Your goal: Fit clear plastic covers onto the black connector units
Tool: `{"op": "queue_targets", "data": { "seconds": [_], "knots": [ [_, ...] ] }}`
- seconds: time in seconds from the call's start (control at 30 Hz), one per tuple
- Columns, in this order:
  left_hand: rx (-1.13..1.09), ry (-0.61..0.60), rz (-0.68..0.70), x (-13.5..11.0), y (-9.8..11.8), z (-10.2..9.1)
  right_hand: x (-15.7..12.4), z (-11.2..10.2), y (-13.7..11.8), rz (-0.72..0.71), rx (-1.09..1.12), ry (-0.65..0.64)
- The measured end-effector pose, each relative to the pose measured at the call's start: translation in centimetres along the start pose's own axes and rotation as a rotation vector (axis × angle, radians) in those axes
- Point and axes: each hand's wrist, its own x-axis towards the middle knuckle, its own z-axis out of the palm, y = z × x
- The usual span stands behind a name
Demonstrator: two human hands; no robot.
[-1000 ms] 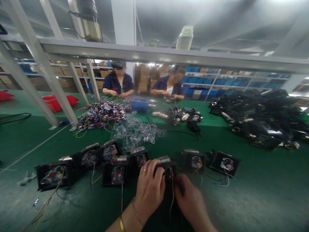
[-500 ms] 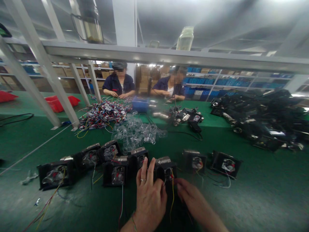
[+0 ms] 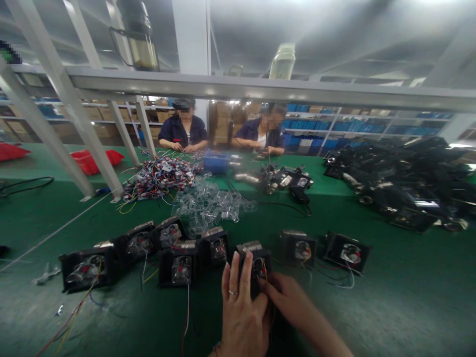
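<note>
A black housing (image 3: pixel 265 259) with a metal cylinder (image 3: pixel 250 246) on top, a clear plastic part and a red piece inside stands in front of me. My left hand (image 3: pixel 245 310) holds it by the left side, two fingers stretched along it and the thumb low at its front, partly hidden. At the lower right of the opening, the fingertips of my right hand (image 3: pixel 284 293) are pinched together where the yellow wire (image 3: pixel 265 267) runs down. The fingers hide most of that wire.
Similar wired housings stand left (image 3: pixel 177 267) and right (image 3: pixel 347 253). Behind lie clear plastic parts (image 3: pixel 213 201), a pile of wired components (image 3: pixel 159 173) and a heap of black housings (image 3: pixel 409 183). Two people sit across the bench (image 3: pixel 353 317). A shelf beam (image 3: pixel 238 87) crosses above.
My left hand has shifted right and slightly down along the housing. My right hand has moved left, its fingertips now at the housing's front, and the yellow wire that hung free is mostly covered.
</note>
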Motion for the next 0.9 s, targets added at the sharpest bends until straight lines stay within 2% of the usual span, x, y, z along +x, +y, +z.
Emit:
{"op": "queue_targets", "data": {
  "seconds": [0.13, 0.27, 0.37, 0.5, 0.63, 0.9],
  "knots": [
    [-0.093, -0.069, 0.088, 0.9, -0.2, -1.9, -0.2, 0.0, 0.2, -0.028, -0.064, 0.024],
    [-0.049, -0.069, 0.113, 3.4, -1.6, -3.5, -1.3, 0.2, 0.1, -0.053, -0.103, 0.042],
    [0.091, -0.179, 0.205, 4.8, -3.7, -2.8, -2.1, 0.3, 0.3, -0.053, -0.145, 0.050],
    [0.185, -0.324, 0.371, 4.6, -5.7, -1.0, -3.0, 0.3, 1.1, -0.014, -0.196, 0.050],
    [0.276, -0.312, 0.374, 3.4, -5.3, -0.7, -3.5, -0.2, 1.7, 0.012, -0.176, 0.047],
    [0.400, -0.254, 0.304, 2.5, -4.1, -1.5, -2.9, -1.1, 1.2, 0.008, 0.043, 0.009]
  ]
}}
